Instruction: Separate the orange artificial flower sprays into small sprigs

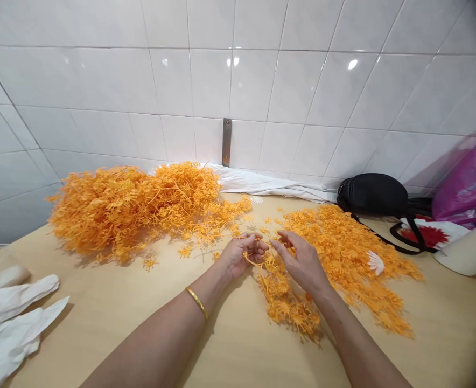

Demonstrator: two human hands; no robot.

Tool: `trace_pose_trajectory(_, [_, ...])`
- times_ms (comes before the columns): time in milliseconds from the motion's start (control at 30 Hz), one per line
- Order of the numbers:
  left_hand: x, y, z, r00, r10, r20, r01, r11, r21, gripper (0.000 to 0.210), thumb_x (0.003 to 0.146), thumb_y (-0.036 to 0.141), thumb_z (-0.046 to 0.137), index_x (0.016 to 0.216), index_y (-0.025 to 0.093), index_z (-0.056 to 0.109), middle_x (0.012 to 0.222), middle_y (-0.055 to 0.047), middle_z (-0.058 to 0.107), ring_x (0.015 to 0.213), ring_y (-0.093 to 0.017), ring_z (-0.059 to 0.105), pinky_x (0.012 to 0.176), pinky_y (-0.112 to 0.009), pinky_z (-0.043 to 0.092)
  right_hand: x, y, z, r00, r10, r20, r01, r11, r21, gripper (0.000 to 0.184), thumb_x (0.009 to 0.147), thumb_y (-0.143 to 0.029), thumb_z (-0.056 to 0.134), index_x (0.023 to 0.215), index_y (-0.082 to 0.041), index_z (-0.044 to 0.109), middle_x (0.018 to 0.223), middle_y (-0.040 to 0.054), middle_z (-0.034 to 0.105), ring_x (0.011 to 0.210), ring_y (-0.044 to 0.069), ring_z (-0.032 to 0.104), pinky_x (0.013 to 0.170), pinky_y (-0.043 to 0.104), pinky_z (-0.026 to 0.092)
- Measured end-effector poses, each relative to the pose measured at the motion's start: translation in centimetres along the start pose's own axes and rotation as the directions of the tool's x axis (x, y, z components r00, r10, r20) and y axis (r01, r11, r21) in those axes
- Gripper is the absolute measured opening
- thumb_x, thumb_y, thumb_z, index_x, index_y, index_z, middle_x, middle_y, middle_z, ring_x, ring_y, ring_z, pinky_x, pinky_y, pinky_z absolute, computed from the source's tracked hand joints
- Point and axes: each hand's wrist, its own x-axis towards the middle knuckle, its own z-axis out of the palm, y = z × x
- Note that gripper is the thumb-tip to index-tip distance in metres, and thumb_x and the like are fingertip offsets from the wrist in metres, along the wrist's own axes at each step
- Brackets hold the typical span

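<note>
Over the middle of the table, my left hand (242,254) has its fingers curled around a thin orange plastic stem (254,262). My right hand (300,257) is just beside it, thumb and fingertips bent close together; whatever is between them is too small to make out. Below both hands hangs or lies a cluster of orange plastic flower pieces (288,307); I cannot tell whether it joins the stem. To the left rises a big tangled heap of orange plastic flower stems (125,210). A flatter pile of loose orange flower pieces (343,242) spreads to the right.
A white flower piece (376,262) rests on the right pile. Behind it are a black bag (373,195) with a strap, a purple plastic bag (470,180) and a pale roll (470,248). White cloth (262,182) lines the tiled wall. White crumpled material (12,323) lies front left.
</note>
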Motion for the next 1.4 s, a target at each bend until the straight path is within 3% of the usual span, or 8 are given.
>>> trace_pose_trajectory(100, [0.1,0.2,-0.1,1.0,-0.023,0.013,0.024,0.998,-0.054,0.023,0.075,0.033,0.053,0.082,0.011,0.056,0.069,-0.008,0.063,0.057,-0.012,0.058,0.058,-0.023,0.045,-0.2,-0.5,0.2,0.996,0.077,0.052,-0.081,0.994,0.079,0.026,0.076,-0.038,0.045,0.084,-0.018,0.058,0.063,0.001,0.057,0.056,0.014,0.05,0.054,0.024,0.036])
trace_pose_trajectory(367, [0.1,1.0,-0.2,0.991,-0.126,0.039,0.128,0.99,-0.066,0.056,0.068,0.063,0.042,0.087,0.011,0.048,0.072,-0.013,0.061,0.068,-0.021,0.062,0.06,-0.033,0.048,0.0,-0.3,0.0,0.944,0.186,-0.271,-0.155,0.979,0.133,0.016,0.075,-0.034,0.047,0.071,-0.019,0.051,0.065,0.0015,0.057,0.058,0.014,0.051,0.057,0.024,0.037])
trace_pose_trajectory(533, [-0.3,1.7,-0.9,0.963,-0.264,0.047,0.251,0.949,0.188,0.058,0.064,0.062,0.048,0.091,0.011,0.048,0.069,-0.014,0.063,0.057,-0.019,0.061,0.049,-0.026,0.045,0.0,-0.2,0.1,0.937,0.163,-0.31,-0.142,0.986,0.087,0.017,0.076,-0.034,0.045,0.073,-0.019,0.05,0.066,0.0026,0.056,0.062,0.015,0.051,0.06,0.026,0.037])
trace_pose_trajectory(633, [-0.4,1.6,-1.2,0.972,-0.225,0.064,0.203,0.948,0.245,0.044,0.066,0.045,0.059,0.093,0.011,0.051,0.07,-0.012,0.063,0.054,-0.015,0.059,0.046,-0.021,0.041,0.0,-0.1,-0.1,0.928,0.208,-0.308,-0.183,0.977,0.107,0.017,0.076,-0.035,0.044,0.072,-0.019,0.05,0.063,0.0021,0.055,0.058,0.015,0.05,0.057,0.026,0.036])
trace_pose_trajectory(800, [-0.7,1.4,-0.7,0.994,-0.048,0.099,0.027,0.979,0.202,0.034,0.057,0.01,0.066,0.09,0.012,0.058,0.075,-0.009,0.063,0.066,-0.013,0.059,0.055,-0.02,0.042,0.0,-0.2,0.0,0.949,0.244,-0.202,-0.197,0.954,0.227,0.019,0.077,-0.035,0.044,0.069,-0.019,0.049,0.06,0.0005,0.054,0.053,0.013,0.048,0.053,0.024,0.035])
trace_pose_trajectory(1000, [-1.2,1.8,0.1,0.996,-0.093,0.005,0.091,0.978,0.189,0.037,0.063,0.041,0.063,0.088,0.013,0.059,0.062,-0.005,0.059,0.054,-0.012,0.055,0.05,-0.023,0.04,-0.5,-0.8,1.1,0.994,0.11,-0.007,-0.101,0.936,0.338,0.015,0.076,-0.029,0.047,0.085,-0.018,0.053,0.08,0.0042,0.058,0.068,0.015,0.054,0.064,0.027,0.041])
trace_pose_trajectory(1233, [0.0,1.3,-0.6,1.0,0.008,-0.02,0.001,0.914,0.405,0.014,0.056,0.019,0.067,0.053,0.011,0.056,0.037,0.001,0.045,0.038,-0.007,0.042,0.041,-0.019,0.029,-0.5,-0.9,1.6,0.973,0.123,0.197,-0.209,0.835,0.508,0.043,0.069,-0.032,0.056,0.108,-0.02,0.042,0.088,0.0051,0.057,0.081,0.017,0.055,0.071,0.031,0.044])
trace_pose_trajectory(1400, [0.1,1.3,-0.5,0.981,0.101,-0.168,-0.05,0.957,0.285,0.014,0.06,0.012,0.062,0.052,0.013,0.051,0.038,0.004,0.042,0.037,-0.005,0.039,0.042,-0.019,0.03,-0.5,0.4,1.6,0.956,0.179,0.232,-0.252,0.906,0.34,0.055,0.065,-0.03,0.058,0.116,-0.021,0.041,0.092,0.006,0.055,0.083,0.019,0.055,0.071,0.034,0.044])
